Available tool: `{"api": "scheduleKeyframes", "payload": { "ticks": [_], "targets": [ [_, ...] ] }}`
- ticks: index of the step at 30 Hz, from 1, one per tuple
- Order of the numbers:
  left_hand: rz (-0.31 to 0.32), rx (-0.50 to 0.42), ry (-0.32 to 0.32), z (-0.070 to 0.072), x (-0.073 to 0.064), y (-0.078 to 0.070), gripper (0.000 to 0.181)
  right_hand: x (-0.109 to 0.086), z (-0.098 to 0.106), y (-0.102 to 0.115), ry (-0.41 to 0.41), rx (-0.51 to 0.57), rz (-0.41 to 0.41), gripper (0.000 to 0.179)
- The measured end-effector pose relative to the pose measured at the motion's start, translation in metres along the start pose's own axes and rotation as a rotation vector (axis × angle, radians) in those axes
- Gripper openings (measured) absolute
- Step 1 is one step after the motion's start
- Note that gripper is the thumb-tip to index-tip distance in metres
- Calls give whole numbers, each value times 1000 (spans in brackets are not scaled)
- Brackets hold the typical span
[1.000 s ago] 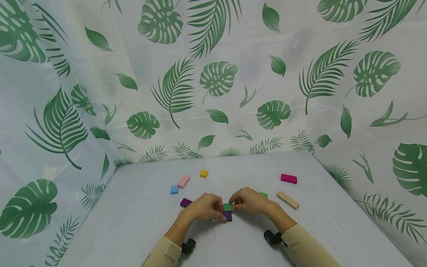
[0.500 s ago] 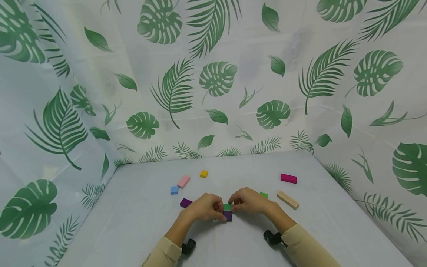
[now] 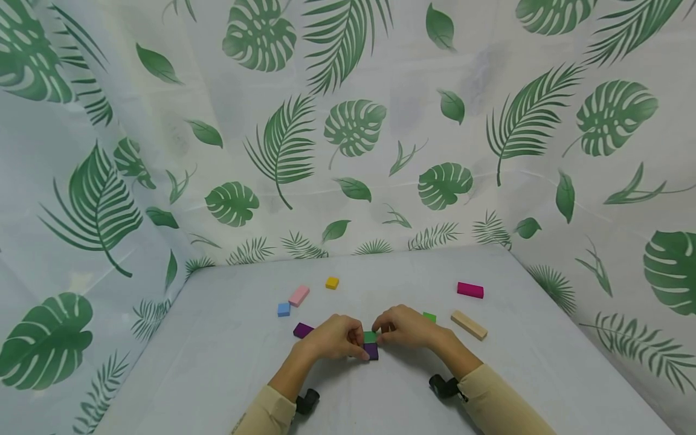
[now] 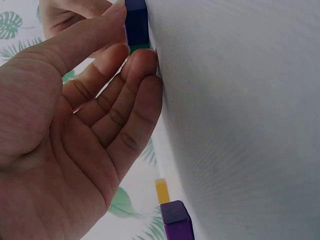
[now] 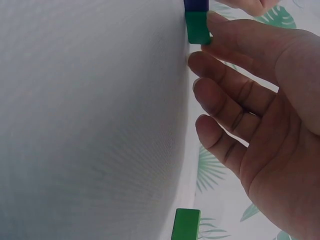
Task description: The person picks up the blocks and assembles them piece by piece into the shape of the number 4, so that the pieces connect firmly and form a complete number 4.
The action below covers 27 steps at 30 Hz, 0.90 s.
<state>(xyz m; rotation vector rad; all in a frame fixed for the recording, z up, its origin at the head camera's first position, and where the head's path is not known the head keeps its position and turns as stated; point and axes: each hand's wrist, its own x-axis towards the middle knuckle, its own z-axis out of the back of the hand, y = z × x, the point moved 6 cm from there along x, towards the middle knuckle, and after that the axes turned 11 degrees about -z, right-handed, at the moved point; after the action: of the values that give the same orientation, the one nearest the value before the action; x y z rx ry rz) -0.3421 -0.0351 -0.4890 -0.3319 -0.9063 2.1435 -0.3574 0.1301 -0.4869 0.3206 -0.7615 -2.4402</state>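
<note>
Two small blocks meet end to end on the white table, a green block (image 3: 370, 336) behind a dark purple block (image 3: 372, 352). My left hand (image 3: 336, 337) pinches the purple block from the left; its thumb lies against that block in the left wrist view, with the other fingers bent alongside. From the right, my right hand (image 3: 405, 327) pinches the green block between thumb and index finger. In the right wrist view the green block (image 5: 198, 28) touches the thumb tip, and the remaining fingers curve loosely near the tabletop.
Left of my hands lie a purple block (image 3: 302, 330), a blue block (image 3: 284, 310), a pink block (image 3: 299, 296) and a yellow block (image 3: 332, 283). To the right are a bright green block (image 3: 429, 317), a wooden bar (image 3: 469, 325) and a magenta piece (image 3: 470, 290). Leaf-patterned cloth surrounds the table.
</note>
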Motion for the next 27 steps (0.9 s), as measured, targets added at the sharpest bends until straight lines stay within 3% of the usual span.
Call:
{"api": "scheduleKeyframes", "payload": {
  "ticks": [27],
  "targets": [
    [-4,6,-1,-1,0,-1,24,-1,0,1,9,-17,1,19]
  ]
}}
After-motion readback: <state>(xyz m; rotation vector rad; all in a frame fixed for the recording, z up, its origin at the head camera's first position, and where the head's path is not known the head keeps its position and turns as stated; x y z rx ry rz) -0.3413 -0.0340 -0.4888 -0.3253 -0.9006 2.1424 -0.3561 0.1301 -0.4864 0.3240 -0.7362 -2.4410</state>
